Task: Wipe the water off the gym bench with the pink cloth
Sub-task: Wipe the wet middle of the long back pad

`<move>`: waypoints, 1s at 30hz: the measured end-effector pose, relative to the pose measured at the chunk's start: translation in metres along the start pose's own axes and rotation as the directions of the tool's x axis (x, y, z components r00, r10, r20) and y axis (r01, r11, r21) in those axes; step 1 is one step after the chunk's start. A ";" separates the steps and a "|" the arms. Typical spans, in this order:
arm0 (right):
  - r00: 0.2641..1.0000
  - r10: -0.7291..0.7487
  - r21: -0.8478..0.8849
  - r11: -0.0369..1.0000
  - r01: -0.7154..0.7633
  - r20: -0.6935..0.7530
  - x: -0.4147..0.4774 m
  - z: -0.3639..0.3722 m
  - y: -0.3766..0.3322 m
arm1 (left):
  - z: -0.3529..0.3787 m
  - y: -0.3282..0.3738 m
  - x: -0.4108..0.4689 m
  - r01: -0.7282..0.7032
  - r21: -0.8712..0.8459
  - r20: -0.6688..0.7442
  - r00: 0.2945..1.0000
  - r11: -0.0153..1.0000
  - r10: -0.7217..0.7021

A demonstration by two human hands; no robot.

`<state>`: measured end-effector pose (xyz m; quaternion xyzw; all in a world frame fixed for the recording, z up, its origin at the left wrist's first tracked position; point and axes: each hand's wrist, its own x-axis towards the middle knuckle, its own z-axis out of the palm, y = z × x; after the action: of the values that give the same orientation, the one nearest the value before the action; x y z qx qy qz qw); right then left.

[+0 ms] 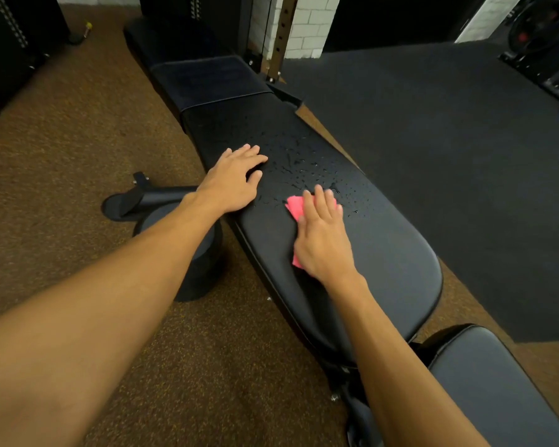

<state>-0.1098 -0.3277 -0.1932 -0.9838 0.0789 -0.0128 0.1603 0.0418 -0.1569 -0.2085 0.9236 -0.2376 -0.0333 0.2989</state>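
Right hand (321, 243) flat on the pink cloth (295, 206), fingers (320, 201) stretched out and pressing it onto the black padded table (384, 259), near the middle of its length and midway between the long edges; cloth peeking out past the fingertips and by the wrist. Water droplets (304, 162) scattered just beyond the cloth, toward the far end, pad nearer the near end looking dry. Left hand (233, 182) resting palm down at the left edge, fingers loosely spread, gripping nothing, beside the wet patch. Below the left edge, on the brown speckled floor (62, 156), a dark foot bar and round roller pad (194, 253). Off the right edge, a dark rubber mat (449, 156). Past the far end, a perforated rack upright (279, 37) against white brick.
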 end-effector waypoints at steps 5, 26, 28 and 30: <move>0.929 -0.352 0.042 0.936 0.350 0.114 -0.017 -0.002 -0.005 | 0.008 -0.002 0.008 0.022 0.030 -0.055 0.998 0.999 -0.020; 0.983 -0.172 0.048 0.984 0.169 0.060 -0.034 -0.016 0.044 | 0.024 0.003 0.010 0.022 0.121 -0.193 0.981 0.992 0.002; 0.998 -0.045 0.014 0.999 0.044 0.039 -0.019 -0.015 0.042 | 0.023 0.002 0.011 0.028 0.134 -0.202 0.979 0.991 -0.001; 1.000 0.010 -0.004 1.000 -0.010 0.018 0.004 -0.012 0.029 | 0.022 0.002 0.012 0.032 0.138 -0.208 0.978 0.990 -0.003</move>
<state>-0.1107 -0.3598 -0.1909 -0.9838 0.0822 -0.0029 0.1594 0.0469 -0.1756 -0.2247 0.9429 -0.1987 0.0773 0.2559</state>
